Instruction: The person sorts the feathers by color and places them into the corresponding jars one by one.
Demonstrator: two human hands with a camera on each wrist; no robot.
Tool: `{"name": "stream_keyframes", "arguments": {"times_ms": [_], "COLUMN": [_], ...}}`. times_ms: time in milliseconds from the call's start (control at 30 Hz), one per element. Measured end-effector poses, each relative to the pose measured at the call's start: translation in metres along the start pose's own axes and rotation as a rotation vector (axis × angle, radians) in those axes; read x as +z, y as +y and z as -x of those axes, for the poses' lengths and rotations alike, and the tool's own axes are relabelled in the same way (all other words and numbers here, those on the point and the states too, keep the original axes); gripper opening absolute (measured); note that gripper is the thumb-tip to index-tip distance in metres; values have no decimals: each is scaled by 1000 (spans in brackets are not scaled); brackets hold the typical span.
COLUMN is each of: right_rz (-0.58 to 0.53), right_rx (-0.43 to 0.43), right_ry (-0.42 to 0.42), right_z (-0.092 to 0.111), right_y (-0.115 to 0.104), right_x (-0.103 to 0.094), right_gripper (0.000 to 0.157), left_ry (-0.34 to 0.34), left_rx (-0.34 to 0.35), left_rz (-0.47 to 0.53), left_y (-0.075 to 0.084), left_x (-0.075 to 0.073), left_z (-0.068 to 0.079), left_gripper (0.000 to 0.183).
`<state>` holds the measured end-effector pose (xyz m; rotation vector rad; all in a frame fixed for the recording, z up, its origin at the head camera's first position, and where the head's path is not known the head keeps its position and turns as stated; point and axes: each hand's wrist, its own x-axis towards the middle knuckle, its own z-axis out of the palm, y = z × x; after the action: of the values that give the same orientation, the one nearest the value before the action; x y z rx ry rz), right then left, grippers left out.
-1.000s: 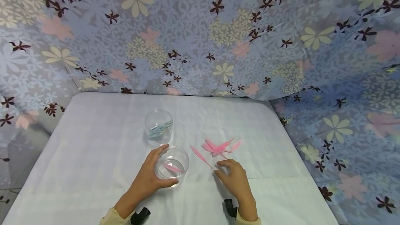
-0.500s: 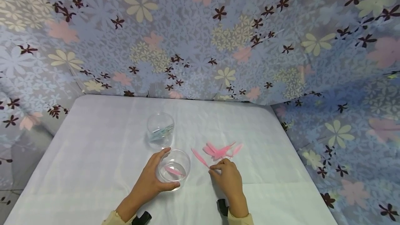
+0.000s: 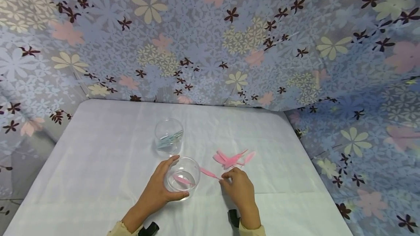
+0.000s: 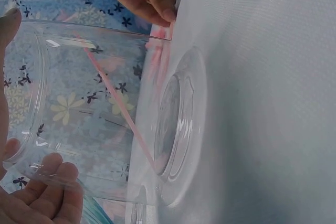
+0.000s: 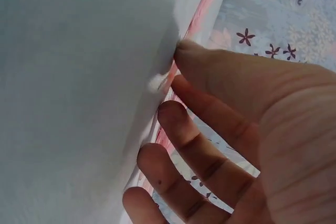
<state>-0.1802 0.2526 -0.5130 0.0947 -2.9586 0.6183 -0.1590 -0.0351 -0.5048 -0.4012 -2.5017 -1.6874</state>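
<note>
In the head view, my left hand [image 3: 155, 188] curls its fingers and thumb around a clear plastic cup [image 3: 184, 189] that stands upright on the table. One pink feather [image 4: 113, 90] leans inside that cup in the left wrist view. Right of the cup, my right hand [image 3: 239, 188] pinches the thin stem end of another pink feather [image 3: 209, 173] between thumb and forefinger. This feather lies low, its tip pointing left close to the cup. In the right wrist view its upper part [image 5: 205, 6] shows past the thumb, while the other fingers are bent near the cloth.
A small heap of pink feathers [image 3: 231, 160] lies just beyond my right hand. Behind the held cup stands a second clear cup [image 3: 168, 126] with several blue-green feathers [image 3: 170, 140] in it. White cloth covers the table [image 3: 108, 145]; flowered fabric [image 3: 203, 46] hangs behind and at the sides.
My right hand has moved left to the single feather and taken its stem end; the feather has swung so its tip lies lower, nearer the cup. The left hand keeps its grip.
</note>
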Motion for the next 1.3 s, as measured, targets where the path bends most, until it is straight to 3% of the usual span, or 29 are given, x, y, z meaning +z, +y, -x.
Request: {"name": "stream_keyframes", "arguments": {"times_ms": [433, 567, 667, 900, 1000, 1100, 1300], "right_rz": [-8, -129, -247, -524, -608, -666, -718], "right_rx": [-48, -8, -10, -171, -219, -264, -370], "right_ry": [-30, -59, -14, 177, 207, 168, 5], "right_z": [1, 1, 0, -4, -8, -10, -10], "right_y": [-6, -7, -8, -16, -22, -31, -62], "right_x": [-7, -20, -34, -63, -72, -80, -98], "right_gripper": [5, 1, 4, 8, 10, 11, 9], "left_ry": [7, 7, 9, 12, 10, 8, 14], "left_rx": [-9, -8, -7, -7, -8, 2, 9], "left_rz": [-5, -7, -8, -17, -18, -16, -22], "left_y": [-1, 0, 0, 1, 1, 1, -1], "left_x": [1, 2, 2, 0, -1, -1, 1], "left_z": [0, 1, 1, -1, -1, -1, 0], "left_gripper": [109, 109, 109, 110, 111, 111, 111]}}
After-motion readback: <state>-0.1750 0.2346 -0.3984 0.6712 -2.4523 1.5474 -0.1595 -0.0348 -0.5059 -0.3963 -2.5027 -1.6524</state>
